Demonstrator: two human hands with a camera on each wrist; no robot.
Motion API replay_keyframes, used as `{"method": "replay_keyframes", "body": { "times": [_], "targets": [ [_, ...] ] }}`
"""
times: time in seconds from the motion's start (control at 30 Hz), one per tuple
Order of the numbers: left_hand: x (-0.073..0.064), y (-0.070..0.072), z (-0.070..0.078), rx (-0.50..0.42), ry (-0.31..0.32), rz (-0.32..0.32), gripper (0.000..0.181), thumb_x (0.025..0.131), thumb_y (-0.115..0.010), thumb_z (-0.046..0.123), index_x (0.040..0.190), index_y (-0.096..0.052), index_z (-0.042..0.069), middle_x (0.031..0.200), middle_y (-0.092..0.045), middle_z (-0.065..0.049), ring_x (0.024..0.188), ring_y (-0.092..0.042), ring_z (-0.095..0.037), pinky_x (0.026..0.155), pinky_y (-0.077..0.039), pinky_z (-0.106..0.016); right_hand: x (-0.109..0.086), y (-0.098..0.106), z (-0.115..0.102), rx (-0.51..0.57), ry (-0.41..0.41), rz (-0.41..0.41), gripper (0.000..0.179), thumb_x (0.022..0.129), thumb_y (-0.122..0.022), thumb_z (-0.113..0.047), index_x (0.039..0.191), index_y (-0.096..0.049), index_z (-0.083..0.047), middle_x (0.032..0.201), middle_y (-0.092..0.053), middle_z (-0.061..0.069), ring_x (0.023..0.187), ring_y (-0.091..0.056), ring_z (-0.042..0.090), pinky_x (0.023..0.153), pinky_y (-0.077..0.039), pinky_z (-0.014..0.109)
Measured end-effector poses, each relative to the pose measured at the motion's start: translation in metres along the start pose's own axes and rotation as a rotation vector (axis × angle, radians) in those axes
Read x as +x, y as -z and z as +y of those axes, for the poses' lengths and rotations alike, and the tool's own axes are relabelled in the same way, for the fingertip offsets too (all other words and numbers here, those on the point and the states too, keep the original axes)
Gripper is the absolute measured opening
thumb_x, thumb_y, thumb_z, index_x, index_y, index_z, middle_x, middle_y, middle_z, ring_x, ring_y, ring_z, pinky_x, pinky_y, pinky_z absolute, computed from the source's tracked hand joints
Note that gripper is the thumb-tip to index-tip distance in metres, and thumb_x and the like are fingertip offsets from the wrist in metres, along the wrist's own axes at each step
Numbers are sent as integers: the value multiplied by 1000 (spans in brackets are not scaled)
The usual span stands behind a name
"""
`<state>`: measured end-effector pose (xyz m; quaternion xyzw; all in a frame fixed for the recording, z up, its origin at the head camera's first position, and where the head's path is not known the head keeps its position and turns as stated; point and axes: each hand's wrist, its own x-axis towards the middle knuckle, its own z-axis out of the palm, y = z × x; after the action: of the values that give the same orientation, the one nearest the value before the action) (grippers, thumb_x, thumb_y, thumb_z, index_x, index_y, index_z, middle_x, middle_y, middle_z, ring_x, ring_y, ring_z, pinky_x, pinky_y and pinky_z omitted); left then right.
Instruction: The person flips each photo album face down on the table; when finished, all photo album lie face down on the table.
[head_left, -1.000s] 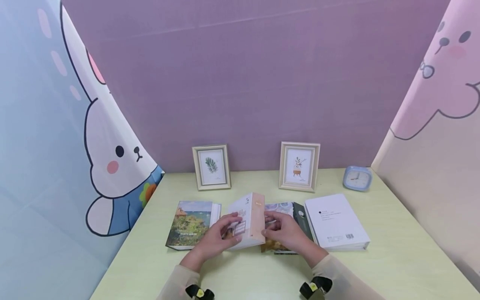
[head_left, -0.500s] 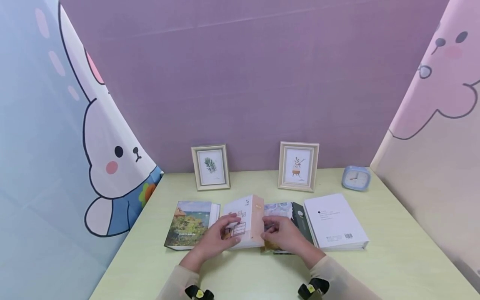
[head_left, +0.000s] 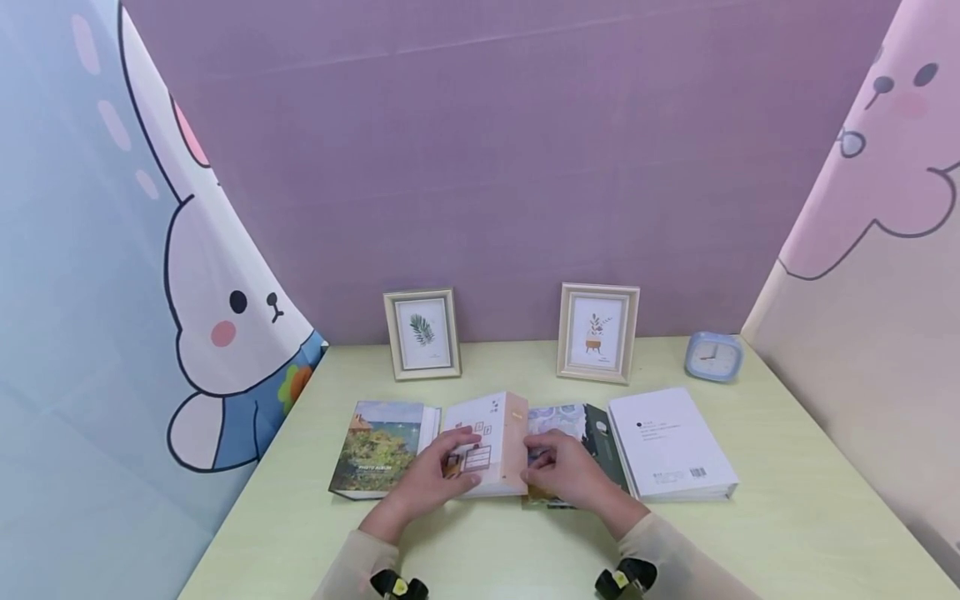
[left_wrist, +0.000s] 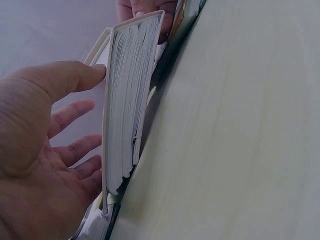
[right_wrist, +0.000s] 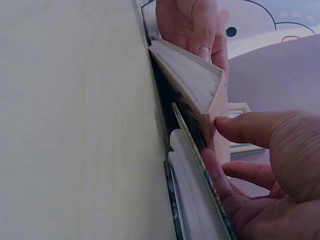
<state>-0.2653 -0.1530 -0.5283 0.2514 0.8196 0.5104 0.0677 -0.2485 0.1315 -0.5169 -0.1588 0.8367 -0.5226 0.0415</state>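
A thick photo album (head_left: 487, 421) with a pale illustrated cover and pink spine lies tilted between my hands, its spine side raised. My left hand (head_left: 435, 477) rests thumb and straight, spread fingers on the cover; in the left wrist view its thumb (left_wrist: 87, 77) touches the cover edge beside the white pages. With thumb and fingers my right hand (head_left: 566, 471) pinches the spine edge. In the right wrist view the right thumb (right_wrist: 245, 127) presses the spine, and a finger reaches beneath. Under the right hand lies a dark green album (head_left: 602, 433), partly covered.
A landscape-covered photo album (head_left: 378, 450) lies at the left, and a white book (head_left: 671, 442) at the right. Behind stand a leaf-print frame (head_left: 423, 333), a potted-plant frame (head_left: 597, 333) and a blue clock (head_left: 714, 357). All are on a pale table (head_left: 795, 517).
The pink-spined album has sunk lower and flatter, its cover shifting left toward the landscape album. My right hand has followed slightly left; my left hand stays nearly in place.
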Motion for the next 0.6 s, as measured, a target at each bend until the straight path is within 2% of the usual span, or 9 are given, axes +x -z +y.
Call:
{"method": "replay_keyframes", "body": {
  "times": [0.27,0.6],
  "targets": [
    [0,0,0,10,5,7,60,95,-80,25,150,-56,14,167,-35,-16,152,-31,-43,122,-28,-63,0,-1,0,-33,2,1,48,87,-84,-8,131,-68,3,117,-66,10,92,-68,19,71,-62,26],
    [1,0,-1,17,1,25,61,93,-81,24,148,-57,14,165,-36,-17,150,-34,-44,121,-29,-63,-1,-1,-3,8,-13,4,44,84,-87,-6,124,-71,-1,112,-67,12,92,-70,20,71,-62,27]
  ]
}}
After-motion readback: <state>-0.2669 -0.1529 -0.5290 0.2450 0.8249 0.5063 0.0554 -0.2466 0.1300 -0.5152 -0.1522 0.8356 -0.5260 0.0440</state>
